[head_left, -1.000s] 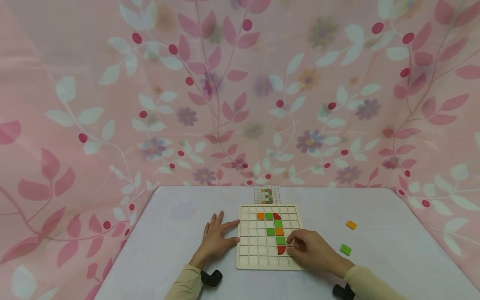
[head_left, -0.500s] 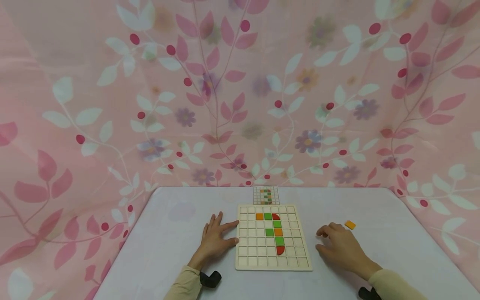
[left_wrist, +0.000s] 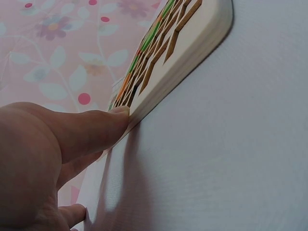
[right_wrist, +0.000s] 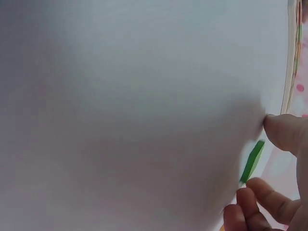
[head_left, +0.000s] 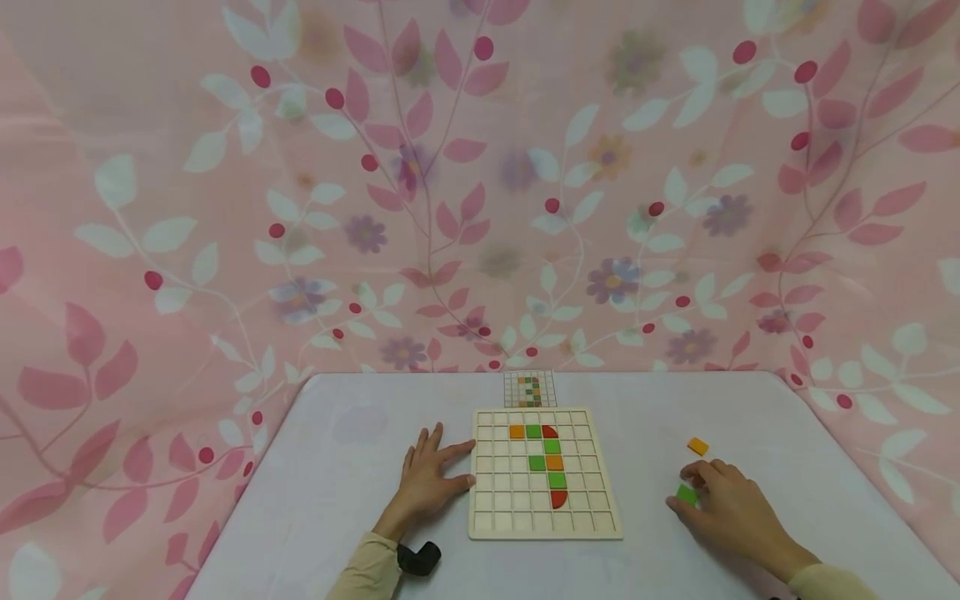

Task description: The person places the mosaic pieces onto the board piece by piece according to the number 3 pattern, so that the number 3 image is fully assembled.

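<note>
A pale wooden grid board (head_left: 495, 523) lies mid-table with orange, green and red tiles in several of its cells. My left hand (head_left: 430, 481) rests at its left side, thumb and index fingertip touching the edge; the thumb (left_wrist: 96, 130) meets the rim in the left wrist view. To the right of the board, my right hand (head_left: 738, 508) is around a loose green tile (head_left: 686, 496). In the right wrist view the green tile (right_wrist: 252, 161) lies between the thumb and the fingers, a fingertip at one end and a gap on the thumb side.
A loose orange tile (head_left: 698, 447) lies just beyond the right hand. Behind the board is a small pattern card (head_left: 528, 388) printed with a coloured grid. A flowered pink curtain (head_left: 480, 208) hangs behind the white table (head_left: 360, 450).
My right hand has left the board and moved right to the loose green tile, which it hid half a second ago. My left hand has stayed at the board's edge.
</note>
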`<act>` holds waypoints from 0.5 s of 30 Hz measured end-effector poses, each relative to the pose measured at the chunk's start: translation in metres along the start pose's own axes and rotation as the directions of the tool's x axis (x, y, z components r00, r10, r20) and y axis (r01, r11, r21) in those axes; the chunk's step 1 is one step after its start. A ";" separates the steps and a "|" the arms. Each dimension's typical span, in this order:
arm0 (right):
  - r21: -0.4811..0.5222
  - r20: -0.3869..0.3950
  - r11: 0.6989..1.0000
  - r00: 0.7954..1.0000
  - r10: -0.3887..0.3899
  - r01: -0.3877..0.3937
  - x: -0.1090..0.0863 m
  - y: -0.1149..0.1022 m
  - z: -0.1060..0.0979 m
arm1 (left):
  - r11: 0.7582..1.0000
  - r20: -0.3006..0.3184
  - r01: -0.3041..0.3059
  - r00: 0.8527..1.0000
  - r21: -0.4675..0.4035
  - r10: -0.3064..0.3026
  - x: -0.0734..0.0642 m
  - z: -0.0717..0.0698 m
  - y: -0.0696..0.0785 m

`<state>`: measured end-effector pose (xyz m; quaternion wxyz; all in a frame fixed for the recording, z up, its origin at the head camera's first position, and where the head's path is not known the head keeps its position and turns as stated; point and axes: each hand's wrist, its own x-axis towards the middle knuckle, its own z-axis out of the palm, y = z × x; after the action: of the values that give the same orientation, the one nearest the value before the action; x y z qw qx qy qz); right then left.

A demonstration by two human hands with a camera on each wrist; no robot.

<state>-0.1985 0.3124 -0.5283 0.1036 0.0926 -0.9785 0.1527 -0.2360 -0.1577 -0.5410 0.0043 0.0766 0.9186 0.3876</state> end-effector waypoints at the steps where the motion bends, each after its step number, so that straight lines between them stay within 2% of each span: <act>1: 0.007 -0.007 1.000 1.000 -0.009 0.009 -0.002 0.003 0.000 | 1.000 0.001 -0.001 1.000 -0.002 0.001 0.000 0.000 0.000; 15: 0.059 -0.015 0.997 0.999 -0.046 0.047 -0.009 0.020 0.000 | 1.000 0.003 -0.013 1.000 -0.015 0.013 -0.002 -0.001 -0.001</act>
<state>-0.1939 0.3322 -0.5359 0.1113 0.1172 -0.9703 0.1798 -0.2347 -0.1594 -0.5417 0.0041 0.0830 0.9151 0.3945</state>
